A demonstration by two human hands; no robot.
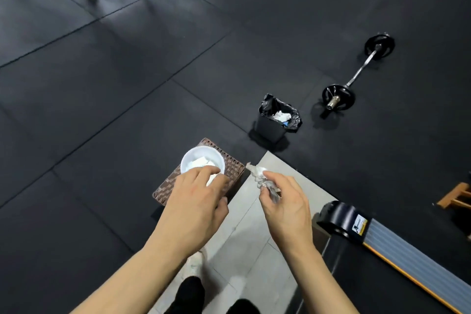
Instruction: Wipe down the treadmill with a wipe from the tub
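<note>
A round white tub (196, 157) with white wipes inside stands on a brown woven stand (229, 164) on the floor. My left hand (196, 199) reaches over the tub's near rim, fingertips on a wipe there; whether they pinch it is hidden. My right hand (283, 201) holds a crumpled grey-white wipe (262, 180) just right of the stand. The rear end of the treadmill (362, 227), with a black end cap and a grey ribbed side rail edged in orange, lies at the lower right.
A small black bin (271, 126) with a black liner and used wipes inside stands beyond the stand. A barbell (356, 76) lies on the black rubber floor further right. A wooden frame (456, 196) sits at the right edge. My shoe and legs are at the bottom.
</note>
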